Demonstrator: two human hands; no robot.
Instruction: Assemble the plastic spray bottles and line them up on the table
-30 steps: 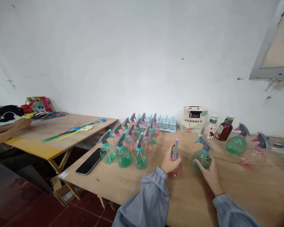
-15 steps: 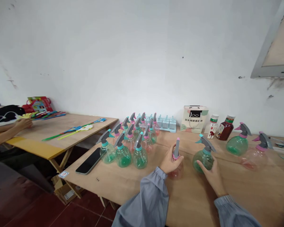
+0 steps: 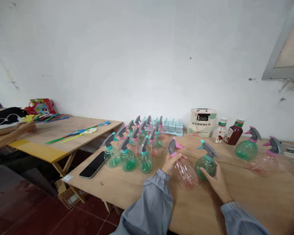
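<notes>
A clear pink spray bottle (image 3: 186,173) with a grey and pink trigger head is tilted in my left hand (image 3: 171,162), which is closed around its neck. My right hand (image 3: 216,179) grips the side of a green spray bottle (image 3: 203,166) with a grey and turquoise head; this one stands nearly upright. Left of my hands, several green and pink spray bottles stand grouped in rows, with a green spray bottle (image 3: 145,162) at the front. Farther right are another green spray bottle (image 3: 246,149) and a pink spray bottle (image 3: 267,163).
A phone (image 3: 92,165) lies at the table's left edge. At the back stand a light-blue rack (image 3: 174,128), a paper bag (image 3: 202,124) and two drink bottles, one dark red (image 3: 234,133). Another person's hand (image 3: 26,125) is over the left table (image 3: 56,143).
My left hand has tipped the pink bottle, its head swinging left and its base right. The green bottle in my right hand has shifted slightly left.
</notes>
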